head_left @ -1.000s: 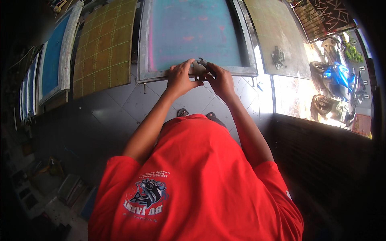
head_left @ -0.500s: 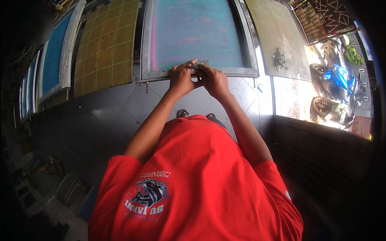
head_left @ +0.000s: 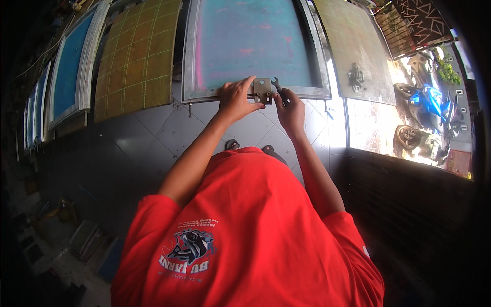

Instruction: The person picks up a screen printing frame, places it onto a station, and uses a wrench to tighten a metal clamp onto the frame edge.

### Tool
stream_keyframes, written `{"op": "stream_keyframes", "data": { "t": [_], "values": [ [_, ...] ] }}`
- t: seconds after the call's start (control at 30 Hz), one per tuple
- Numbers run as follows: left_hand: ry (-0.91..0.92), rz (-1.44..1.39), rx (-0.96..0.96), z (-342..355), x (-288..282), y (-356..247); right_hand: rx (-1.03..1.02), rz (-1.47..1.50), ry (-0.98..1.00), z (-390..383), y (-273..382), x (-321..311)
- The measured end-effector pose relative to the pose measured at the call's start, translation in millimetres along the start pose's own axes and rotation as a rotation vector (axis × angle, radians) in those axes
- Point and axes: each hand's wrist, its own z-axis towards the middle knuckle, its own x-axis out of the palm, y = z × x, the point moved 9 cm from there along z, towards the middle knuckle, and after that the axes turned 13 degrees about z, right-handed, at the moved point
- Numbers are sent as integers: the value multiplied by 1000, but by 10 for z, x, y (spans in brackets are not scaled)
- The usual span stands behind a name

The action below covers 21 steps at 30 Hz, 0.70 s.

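A: "Grip status?"

B: "Left hand (head_left: 235, 101) pinches a grey, bolted metal plate with holes (head_left: 263, 88) by its left edge, above the near bar of a grey metal frame (head_left: 204, 94). Right hand (head_left: 292, 113) grasps a dark open-ended metal wrench (head_left: 278, 87) just beside it."

A: "Hazards?"

B: "Edge-only hold: plate may slip. A dropped wrench could damage the teal screen mesh (head_left: 245, 41)."

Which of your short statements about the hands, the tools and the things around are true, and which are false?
1. The right hand holds a wrench. True.
2. The wrench lies on the floor. False: it is in the right hand.
3. The left hand holds a plate. True.
4. The plate has no holes. False: holes show in it.
5. A motorcycle stands to the right of the screen. True.
6. The screen is yellow. False: it is blue-green.
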Motion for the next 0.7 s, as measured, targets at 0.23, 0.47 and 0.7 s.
{"op": "stream_keyframes", "data": {
  "t": [0.23, 0.47, 0.7],
  "values": [
    [-49, 2, 21, -53, -7, 67, -403, -130, -77, -226, 976, -353],
    [-18, 28, 14, -7, -3, 17, -367, -347, 120, -393, 510, -153],
    [-30, 23, 35, -25, -13, -1, -244, -499, 282, -354, 257, 37]
  ]
}}
